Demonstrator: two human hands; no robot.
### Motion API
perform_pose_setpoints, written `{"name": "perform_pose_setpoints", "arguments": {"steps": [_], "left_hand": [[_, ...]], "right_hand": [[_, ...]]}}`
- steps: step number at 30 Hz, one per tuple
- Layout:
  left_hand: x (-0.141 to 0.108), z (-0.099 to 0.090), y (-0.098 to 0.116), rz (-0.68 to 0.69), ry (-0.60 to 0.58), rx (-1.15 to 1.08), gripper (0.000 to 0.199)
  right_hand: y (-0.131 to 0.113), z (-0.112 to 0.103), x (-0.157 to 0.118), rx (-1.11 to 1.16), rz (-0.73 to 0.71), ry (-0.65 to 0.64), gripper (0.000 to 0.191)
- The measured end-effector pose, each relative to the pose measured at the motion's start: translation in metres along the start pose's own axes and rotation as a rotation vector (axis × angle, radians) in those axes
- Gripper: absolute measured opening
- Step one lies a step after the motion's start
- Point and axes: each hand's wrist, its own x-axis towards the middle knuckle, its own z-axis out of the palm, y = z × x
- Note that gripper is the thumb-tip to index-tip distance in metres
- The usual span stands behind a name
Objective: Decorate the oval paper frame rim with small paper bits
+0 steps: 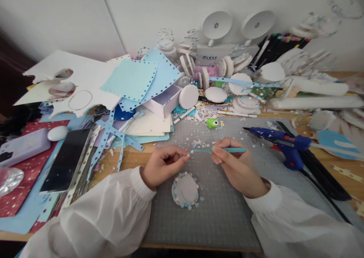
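My left hand (167, 163) is closed in a pinch, with a tiny pale bit at its fingertips that is too small to name. Between the fingers of my right hand (236, 165) lies a slim teal pen-like tool (200, 150), held level. Its thin tip points left and ends close to my left fingertips. Just below the hands, a round white disc ornament (186, 189) rests on the grey cutting mat (227, 224). Small white and pale blue paper flowers ring its edge. Tiny punched flowers (199, 143) are scattered on the mat beyond my hands.
On the right lies a blue glue gun (292, 144) with its cable. A green craft punch (212, 123) sits behind the hands. Punched paper sheets (129, 80), a white box (163, 102) and white discs (189, 96) crowd the back. A black phone (66, 161) lies left.
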Motion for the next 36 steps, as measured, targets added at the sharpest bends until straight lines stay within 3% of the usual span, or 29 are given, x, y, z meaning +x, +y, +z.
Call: {"name": "perform_pose_setpoints", "arguments": {"steps": [4, 16, 23, 29, 36], "left_hand": [[0.0008, -0.0009, 0.0018, 0.01, 0.075, -0.037, 0.027], [0.0026, 0.0, 0.0034, 0.011, 0.125, -0.121, 0.021], [0.0017, -0.0011, 0.0054, 0.051, 0.057, -0.054, 0.022], [0.0008, -0.0008, 0.0048, 0.066, 0.059, 0.02, 0.023], [-0.001, -0.0025, 0.0027, 0.05, 0.048, -0.043, 0.025]], "right_hand": [[-0.0026, 0.0025, 0.0004, 0.065, 0.023, 0.034, 0.013], [0.0, 0.0018, -0.0001, -0.015, -0.047, -0.005, 0.012], [0.0048, -0.0004, -0.0047, -0.178, -0.086, -0.05, 0.014], [0.0049, 0.0004, -0.0038, -0.15, -0.1, -0.065, 0.011], [0.0034, -0.0013, -0.0022, -0.149, -0.09, -0.034, 0.012]]}}
